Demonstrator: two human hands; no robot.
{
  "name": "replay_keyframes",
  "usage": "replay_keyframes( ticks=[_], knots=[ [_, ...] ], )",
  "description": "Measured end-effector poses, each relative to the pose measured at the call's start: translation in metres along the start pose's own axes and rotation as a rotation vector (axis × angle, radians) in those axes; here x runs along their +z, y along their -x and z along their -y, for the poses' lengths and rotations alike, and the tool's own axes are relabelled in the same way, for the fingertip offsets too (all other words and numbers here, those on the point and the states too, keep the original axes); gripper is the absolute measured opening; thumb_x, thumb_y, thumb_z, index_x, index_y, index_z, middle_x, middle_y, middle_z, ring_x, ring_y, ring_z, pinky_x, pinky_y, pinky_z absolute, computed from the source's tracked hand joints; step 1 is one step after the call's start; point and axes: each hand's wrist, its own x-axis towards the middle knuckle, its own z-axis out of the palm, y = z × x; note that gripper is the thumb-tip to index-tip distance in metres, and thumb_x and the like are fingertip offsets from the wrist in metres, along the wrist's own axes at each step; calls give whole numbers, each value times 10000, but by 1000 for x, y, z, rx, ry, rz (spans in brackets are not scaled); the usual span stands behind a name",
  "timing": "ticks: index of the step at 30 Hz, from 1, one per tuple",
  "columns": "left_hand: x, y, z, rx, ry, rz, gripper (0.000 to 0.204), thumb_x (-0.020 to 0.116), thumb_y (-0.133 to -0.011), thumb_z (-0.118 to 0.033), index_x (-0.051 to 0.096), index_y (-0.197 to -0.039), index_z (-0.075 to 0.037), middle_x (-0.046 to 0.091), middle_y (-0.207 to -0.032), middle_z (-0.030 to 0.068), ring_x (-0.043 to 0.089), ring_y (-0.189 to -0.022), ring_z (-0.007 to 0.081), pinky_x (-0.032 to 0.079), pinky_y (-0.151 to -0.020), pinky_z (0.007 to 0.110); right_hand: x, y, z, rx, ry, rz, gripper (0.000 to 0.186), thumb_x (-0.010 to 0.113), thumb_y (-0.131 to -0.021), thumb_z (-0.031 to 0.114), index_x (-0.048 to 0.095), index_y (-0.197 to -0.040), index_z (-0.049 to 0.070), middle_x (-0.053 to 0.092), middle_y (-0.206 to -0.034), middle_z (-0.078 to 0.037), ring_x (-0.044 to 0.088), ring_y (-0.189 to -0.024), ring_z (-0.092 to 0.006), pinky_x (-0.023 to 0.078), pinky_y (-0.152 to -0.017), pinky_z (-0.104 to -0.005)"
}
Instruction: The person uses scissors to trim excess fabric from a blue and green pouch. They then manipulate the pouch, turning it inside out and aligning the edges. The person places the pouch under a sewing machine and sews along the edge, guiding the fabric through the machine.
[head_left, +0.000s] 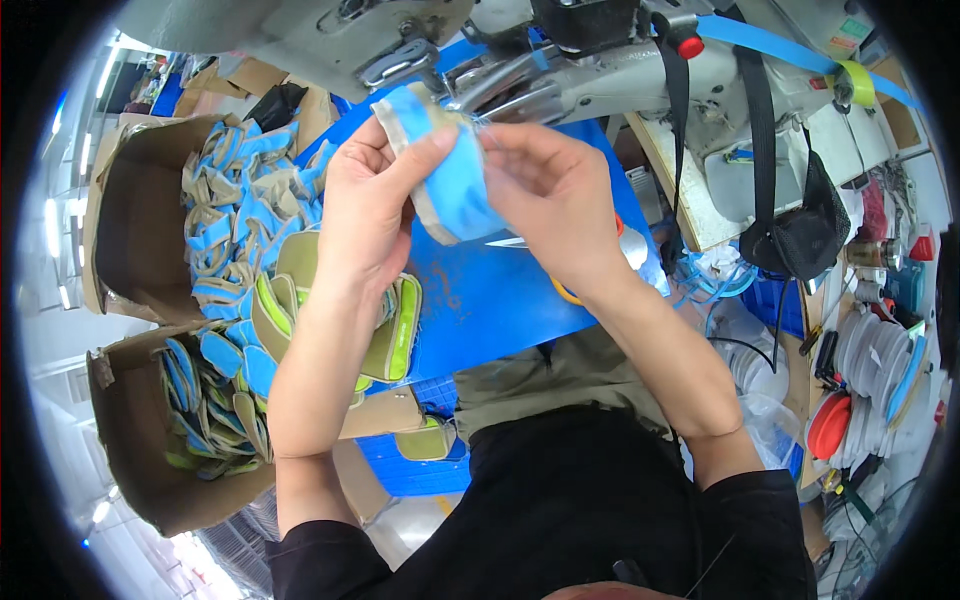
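Up in front of the sewing machine (530, 95), a curved blue fabric piece with beige edging (455, 190) is raised above the blue work surface. My left hand (375, 195) grips its left side, thumb on the front. My right hand (555, 190) is closed at the piece's right edge, its fingers pinched together and slightly blurred. Beneath that hand, scissors (512, 242) lie on the blue surface (470, 300), their handles partly hidden by my right wrist. Green-and-tan fabric pieces (400, 325) lie by my left forearm.
At left, one cardboard box (135, 225) stands beside a heap of blue-and-beige pieces (235, 215); a second box (140, 430) holds more pieces. A black pouch (810, 235) hangs from a strap at right. Rolls of white tape (865, 350) stack at the far right.
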Motion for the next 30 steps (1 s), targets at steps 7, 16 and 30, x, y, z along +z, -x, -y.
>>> replay_keyframes(
  ticks=[7,16,30],
  knots=[
    [3,6,1,-41,49,-18,290,742,-925,-59,642,-1191,1,746,-1073,102,733,-905,146,606,-804,291,-6,-2,-4,-6,-71,72,260,743,-880,17,714,-1132,-38,720,-914,-45,656,-767,-63,554,-690,-220],
    [4,2,6,-30,45,-22,272,746,-915,-40,647,-1165,-1,743,-1055,105,732,-879,151,608,-797,296,-10,6,-6,22,-28,88,249,729,-890,-7,714,-1137,-30,708,-885,-34,643,-766,-63,543,-685,-231],
    [15,-5,2,20,53,-37,391,811,-844,-11,609,-1179,-16,718,-1044,68,707,-892,138,598,-790,299,-11,5,12,141,-56,124,296,704,-927,-14,664,-1216,-61,673,-942,-12,626,-812,-41,523,-700,-195]
  ],
)
